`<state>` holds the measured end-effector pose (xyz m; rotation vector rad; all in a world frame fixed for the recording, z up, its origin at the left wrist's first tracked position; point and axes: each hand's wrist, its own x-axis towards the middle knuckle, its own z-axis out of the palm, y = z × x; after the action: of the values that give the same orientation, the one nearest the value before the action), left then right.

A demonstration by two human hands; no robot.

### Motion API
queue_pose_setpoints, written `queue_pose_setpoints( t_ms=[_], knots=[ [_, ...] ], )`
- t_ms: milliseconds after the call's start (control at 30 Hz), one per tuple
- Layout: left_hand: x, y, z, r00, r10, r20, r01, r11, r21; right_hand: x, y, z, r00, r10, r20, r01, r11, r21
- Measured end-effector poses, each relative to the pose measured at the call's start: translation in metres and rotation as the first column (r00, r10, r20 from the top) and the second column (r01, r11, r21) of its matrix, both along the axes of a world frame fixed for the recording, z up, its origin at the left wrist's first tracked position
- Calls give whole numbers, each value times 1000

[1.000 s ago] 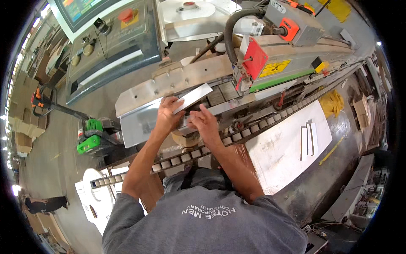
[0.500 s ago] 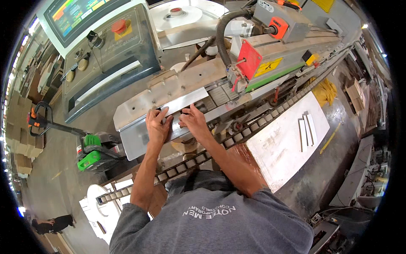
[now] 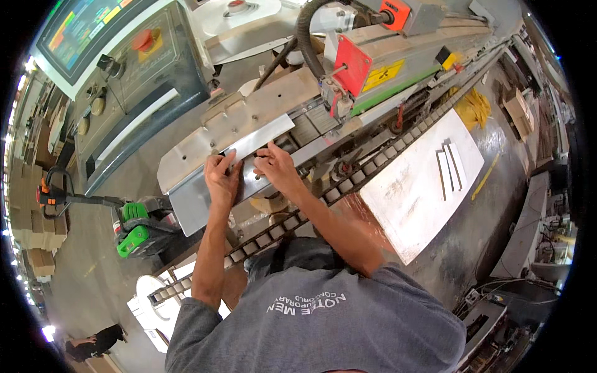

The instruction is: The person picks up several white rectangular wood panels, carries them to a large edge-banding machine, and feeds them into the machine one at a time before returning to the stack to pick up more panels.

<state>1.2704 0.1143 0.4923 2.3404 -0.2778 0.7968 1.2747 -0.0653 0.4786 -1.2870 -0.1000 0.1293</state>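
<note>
A narrow white strip point(image 3: 264, 135) lies along the fence point(image 3: 211, 138) of a machine's metal infeed table point(image 3: 188, 202). My left hand point(image 3: 222, 178) is at the strip's left part, its fingers bent and closed against the near edge. A little to the right, my right hand point(image 3: 278, 169) has its fingers curled in, with the index fingertip at the strip's near edge. Both hands seem to pinch the strip, though my own fingers partly hide the contact. The strip's right end stops short of the machine's red-plated head point(image 3: 352, 64).
A control panel point(image 3: 140, 68) with a screen and red button stands at the left. A roller chain rail point(image 3: 348, 184) runs between me and the table. A white board point(image 3: 420, 186) with several thin strips point(image 3: 450, 166) is at the right; a green-bodied pallet truck point(image 3: 134, 229) stands at the left.
The whole view has shifted slightly, so the machine appears farther left and higher. Both hands stay at nearly the same places along the strip.
</note>
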Motion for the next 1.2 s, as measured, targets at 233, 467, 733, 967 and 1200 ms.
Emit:
queue_pose_setpoints(
  t_ms=[233, 467, 733, 967, 1200],
  knots=[
    [4, -8, 2, 1000, -21, 12, 21, 1000, 20, 3, -7, 7, 997, -69, 19, 69, 997, -46],
    [23, -40, 2, 998, -63, 27, 62, 998, 20, 21, -38, 14, 995, -92, -24, 90, 993, -78],
    [49, -93, 2, 1000, -19, 21, 16, 988, 154, 42, -80, 17, 970, -241, -38, 233, 962, -140],
    [82, -154, -3, 994, -107, -19, 109, 977, 181, -9, -136, 37, 954, -229, 192, 269, 937, -223],
    [100, -198, 19, 979, -204, -16, 203, 961, 187, -67, -294, 19, 813, -465, 352, 579, 713, -396]
  ],
)
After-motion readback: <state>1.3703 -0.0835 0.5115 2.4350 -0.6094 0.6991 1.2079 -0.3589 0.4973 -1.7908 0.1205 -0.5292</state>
